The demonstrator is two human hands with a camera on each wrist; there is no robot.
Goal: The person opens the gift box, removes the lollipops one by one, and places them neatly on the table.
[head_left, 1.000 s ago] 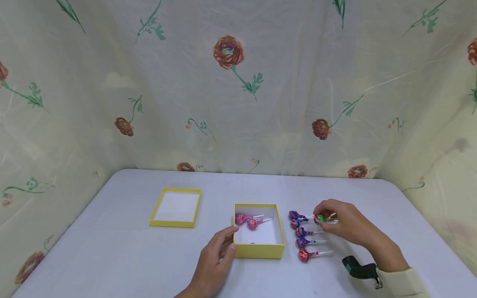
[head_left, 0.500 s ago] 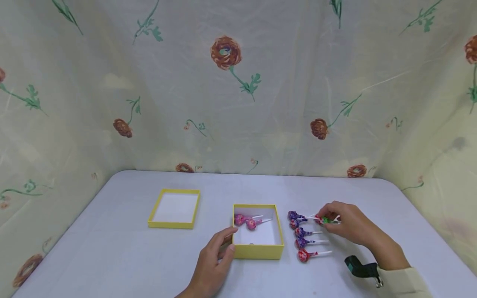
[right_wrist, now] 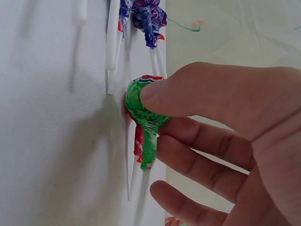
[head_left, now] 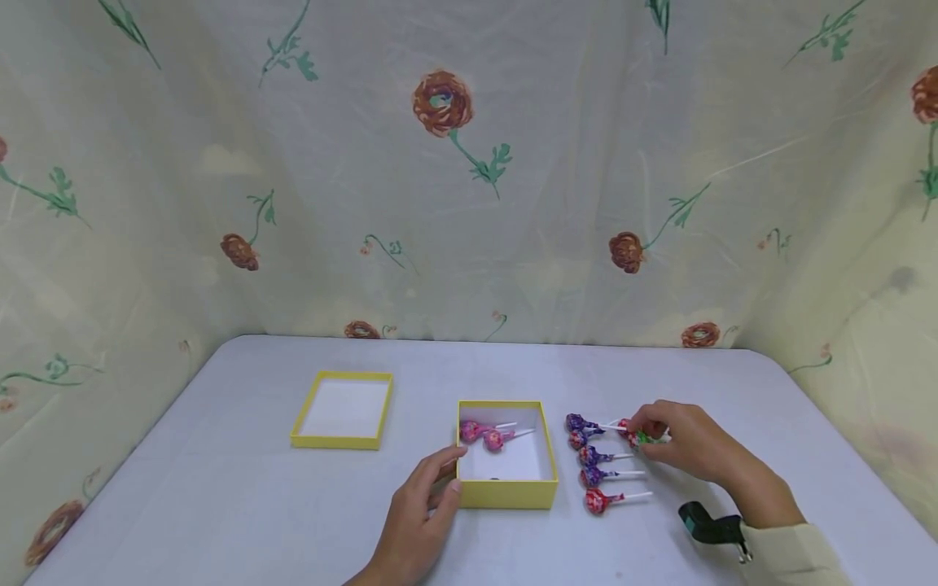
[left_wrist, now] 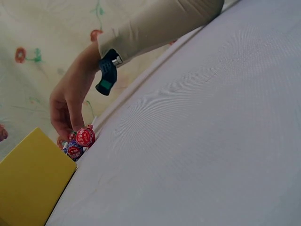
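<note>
Although the right hand [head_left: 687, 442] has shifted slightly to the right during the last second, the green lollipop [right_wrist: 135, 100] remains beside the far end of the row, which means, I judge, an adjusting of grip more than a carrying. Thumb and forefinger pinch its head, other fingers loosely bent; a red wrapper [right_wrist: 138, 140] shows just beside it. To its left and nearer lie purple lollipops [head_left: 589, 456] and one red lollipop [head_left: 597, 501]. Between these heads and the right wall of the yellow box [head_left: 509, 495] runs a strip of white table [head_left: 220, 472]. Inside the box, two pink lollipops [head_left: 494, 440] lie toward the far left, with white floor visible nearer. The left hand [head_left: 419, 505], its fingers relaxed, touches the box's left side. Well apart, farther left, lies the yellow-rimmed lid [head_left: 335, 443].
</note>
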